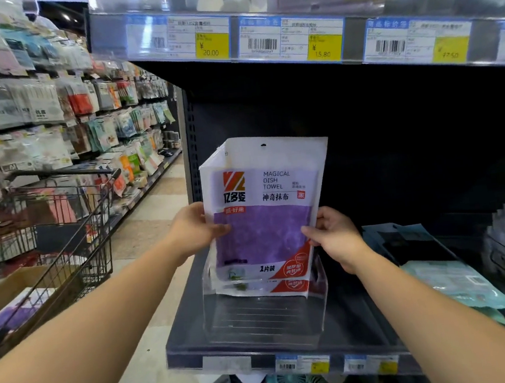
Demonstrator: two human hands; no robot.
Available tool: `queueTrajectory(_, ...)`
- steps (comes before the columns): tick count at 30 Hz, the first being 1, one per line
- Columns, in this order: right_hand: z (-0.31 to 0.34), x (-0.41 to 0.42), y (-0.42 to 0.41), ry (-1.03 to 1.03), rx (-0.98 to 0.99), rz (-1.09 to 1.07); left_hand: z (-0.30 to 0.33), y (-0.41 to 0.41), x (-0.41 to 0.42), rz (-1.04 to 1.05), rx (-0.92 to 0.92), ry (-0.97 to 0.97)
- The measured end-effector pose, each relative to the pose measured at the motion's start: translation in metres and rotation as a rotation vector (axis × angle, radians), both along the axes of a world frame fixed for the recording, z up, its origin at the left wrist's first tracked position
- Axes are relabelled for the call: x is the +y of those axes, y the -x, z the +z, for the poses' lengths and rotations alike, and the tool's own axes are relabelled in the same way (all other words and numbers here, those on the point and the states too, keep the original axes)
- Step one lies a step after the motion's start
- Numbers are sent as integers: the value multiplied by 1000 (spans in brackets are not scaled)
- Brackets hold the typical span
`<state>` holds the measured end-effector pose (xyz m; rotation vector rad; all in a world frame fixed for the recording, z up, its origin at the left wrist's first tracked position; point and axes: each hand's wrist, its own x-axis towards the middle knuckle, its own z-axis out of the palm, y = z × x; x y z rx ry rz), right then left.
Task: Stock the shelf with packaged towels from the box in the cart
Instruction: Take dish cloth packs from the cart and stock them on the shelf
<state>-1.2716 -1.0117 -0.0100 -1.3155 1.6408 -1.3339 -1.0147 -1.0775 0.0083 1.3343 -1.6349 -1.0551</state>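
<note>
Gripping pack (263, 218) labelled "MAGICAL DISH TOWEL".

Both arms reach forward, left hand (194, 228) and right hand (337, 238) apparently pinching with thumbs foremost.

"MAGICAL DISH TOWEL" on towel package (263, 215)

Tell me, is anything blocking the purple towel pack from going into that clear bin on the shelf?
Nothing visible blocks it. The left hand and right hand hold the towel pack upright with its bottom already inside the clear bin. The bin's front part looks bare.
</note>
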Motion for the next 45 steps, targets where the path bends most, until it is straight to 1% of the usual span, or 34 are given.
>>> queueTrajectory(2,-4,-1,-1,-13,24,-2,-6,-3,-3,32,-78,-5)
queueTrajectory(6,-12,-3,-1,-18,58,-3,-14,-6,-10,40,-139,-4)
queueTrajectory(9,-16,-3,1,-6,81,-18,-4,-4,-8,50,-139,-1)
queueTrajectory(12,-22,-4,1,-3,100,-25,-7,-5,-14,47,-142,12)
queueTrajectory(16,-31,-7,2,-40,167,-21,-21,-5,-18,56,-240,30)
queueTrajectory(20,-35,-10,4,-53,213,-42,-24,-3,-21,53,-279,53)
queueTrajectory(25,-37,-9,4,-45,259,-103,-23,1,-22,74,-263,61)
queueTrajectory(29,-35,-10,2,-36,226,-203,-25,1,-21,101,-192,42)
queueTrajectory(32,-35,-10,0,-47,213,-235,-25,2,-20,61,-239,34)
queueTrajectory(35,-37,-12,-1,-102,313,-217,-24,7,-16,48,-352,43)
queueTrajectory(39,-40,-14,-4,-161,592,-251,-21,17,-5,5,-492,62)
queueTrajectory(41,-44,-15,-4,-193,645,-242,-20,18,-1,-8,-542,75)
queueTrajectory(45,-46,-14,-4,-232,674,-231,-26,17,-6,-18,-525,49)
